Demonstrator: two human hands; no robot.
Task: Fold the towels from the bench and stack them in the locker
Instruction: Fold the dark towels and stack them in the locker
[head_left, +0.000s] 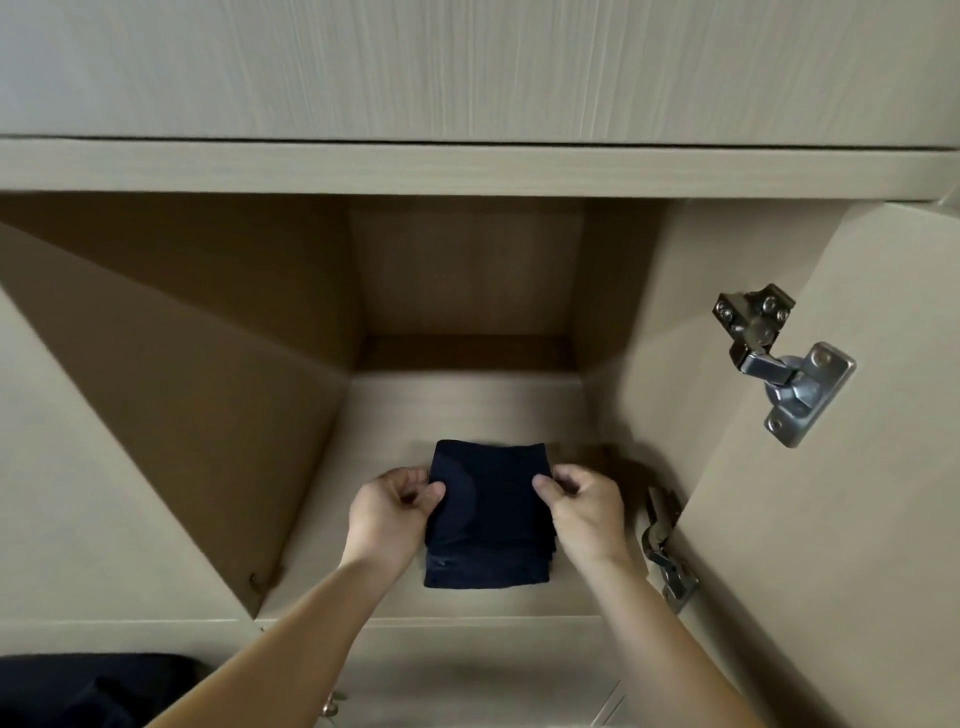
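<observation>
A folded dark navy towel (488, 509) lies on the floor of the open locker (467, 410), near its front edge, on top of what looks like another folded dark layer. My left hand (389, 514) pinches the towel's left edge between thumb and fingers. My right hand (587, 514) pinches its right edge the same way. Both forearms reach in from below. The locker is a beige wooden compartment with a shadowed back wall.
The locker door (831, 493) stands open at the right, with two metal hinges (779, 364) (665, 551) on it. A shelf board (467, 166) spans above the opening. Dark fabric (88, 691) shows at the bottom left corner. A small knob (330, 706) sits below.
</observation>
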